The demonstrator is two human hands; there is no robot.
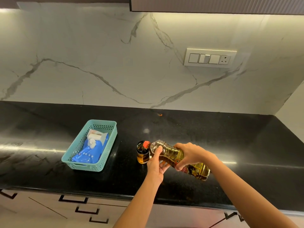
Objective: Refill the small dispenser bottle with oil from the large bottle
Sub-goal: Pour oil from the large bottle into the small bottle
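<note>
Large bottle (174, 156) tipped near-horizontal, long axis toward the small dispenser bottle (142, 152), red neck right over its mouth; both hands clamp it, left hand (156, 163) nearer the dispenser, right hand (190, 155) mid-body.

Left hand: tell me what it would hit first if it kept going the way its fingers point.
The left hand points up into the large bottle, which it already touches near the neck. Beyond that, probably bare countertop, though depth is unclear.
</note>
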